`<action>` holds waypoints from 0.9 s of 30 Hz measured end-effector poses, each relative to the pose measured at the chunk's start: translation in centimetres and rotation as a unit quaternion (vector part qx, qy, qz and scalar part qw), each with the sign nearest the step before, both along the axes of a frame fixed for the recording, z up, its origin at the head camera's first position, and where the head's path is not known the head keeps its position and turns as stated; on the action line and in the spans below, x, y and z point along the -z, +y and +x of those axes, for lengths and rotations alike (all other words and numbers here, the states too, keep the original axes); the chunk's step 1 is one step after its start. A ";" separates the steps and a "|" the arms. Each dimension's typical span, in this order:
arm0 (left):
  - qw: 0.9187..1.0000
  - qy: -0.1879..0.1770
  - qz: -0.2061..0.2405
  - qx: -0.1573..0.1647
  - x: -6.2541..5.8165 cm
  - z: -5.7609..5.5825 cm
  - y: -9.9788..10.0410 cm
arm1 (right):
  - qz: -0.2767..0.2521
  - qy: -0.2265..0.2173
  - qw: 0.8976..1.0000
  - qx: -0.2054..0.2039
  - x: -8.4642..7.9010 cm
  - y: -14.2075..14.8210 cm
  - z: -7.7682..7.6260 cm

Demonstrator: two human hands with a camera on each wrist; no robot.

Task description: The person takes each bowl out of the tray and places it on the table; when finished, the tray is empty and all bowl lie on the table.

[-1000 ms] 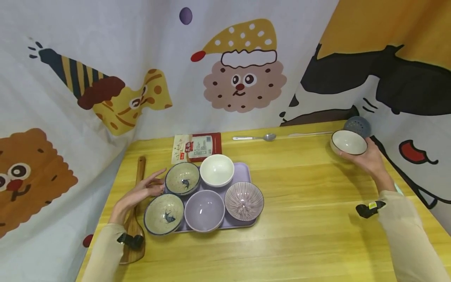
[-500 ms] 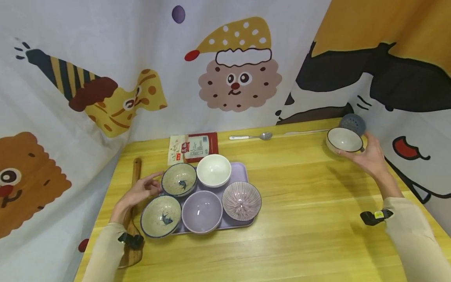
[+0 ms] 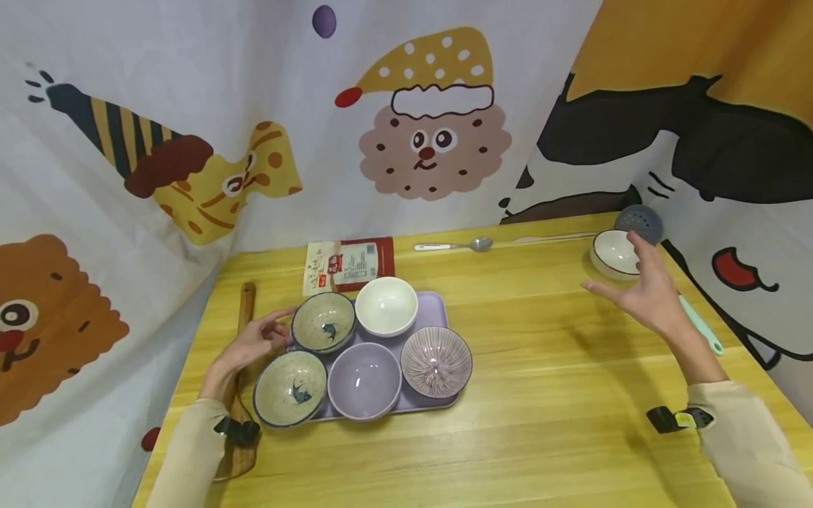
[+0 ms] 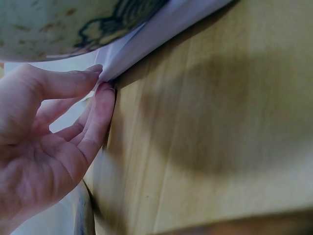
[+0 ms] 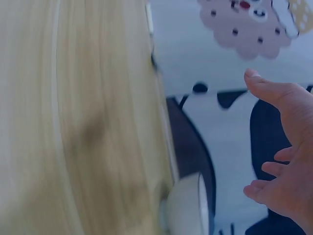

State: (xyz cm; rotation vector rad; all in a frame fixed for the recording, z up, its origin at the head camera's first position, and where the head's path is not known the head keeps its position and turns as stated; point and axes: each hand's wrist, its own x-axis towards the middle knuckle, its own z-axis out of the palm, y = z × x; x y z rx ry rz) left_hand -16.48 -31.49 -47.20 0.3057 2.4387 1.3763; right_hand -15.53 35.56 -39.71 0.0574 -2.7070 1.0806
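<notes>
My left hand [image 3: 254,346] is at the left side of the lilac tray [image 3: 434,307]. In the left wrist view, its thumb and fingertips pinch the tray's edge [image 4: 146,41], just below a speckled bowl [image 4: 73,29] with a blue drawing. On the tray stand two speckled fish bowls [image 3: 291,389], a white bowl [image 3: 386,306], a lilac bowl [image 3: 365,382] and a striped bowl [image 3: 436,362]. My right hand [image 3: 654,296] holds nothing, thumb and fingers spread wide. Beyond it, a small cream bowl [image 3: 610,255] with a dark rim stands at the back right, partly covered by the fingers.
A blue-grey slotted ladle [image 3: 640,223] lies behind the cream bowl, its mint handle [image 3: 701,326] showing right of my wrist. A metal spoon [image 3: 454,246] and a red-and-cream food packet [image 3: 349,264] lie near the curtain. A wooden spatula [image 3: 246,310] passes under my left arm.
My right hand has let go of the cream bowl, which now stands near the slotted ladle, and has drawn back toward me with fingers spread. The left hand stays at the tray.
</notes>
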 end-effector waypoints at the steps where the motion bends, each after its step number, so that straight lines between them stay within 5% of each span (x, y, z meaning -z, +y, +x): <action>1: 1.000 0.000 -0.001 -0.001 0.0 0.0 0.0 | -0.001 0.004 1.000 -0.005 -0.2 -0.5 0.2; 13: 1.000 0.000 -0.005 -0.015 0.2 0.0 0.2 | -0.016 0.032 0.995 -0.092 -1.2 -6.8 2.3; 27: 0.999 -0.004 -0.022 -0.023 -0.2 0.2 0.7 | -0.020 0.050 0.973 -0.222 1.5 -13.6 3.4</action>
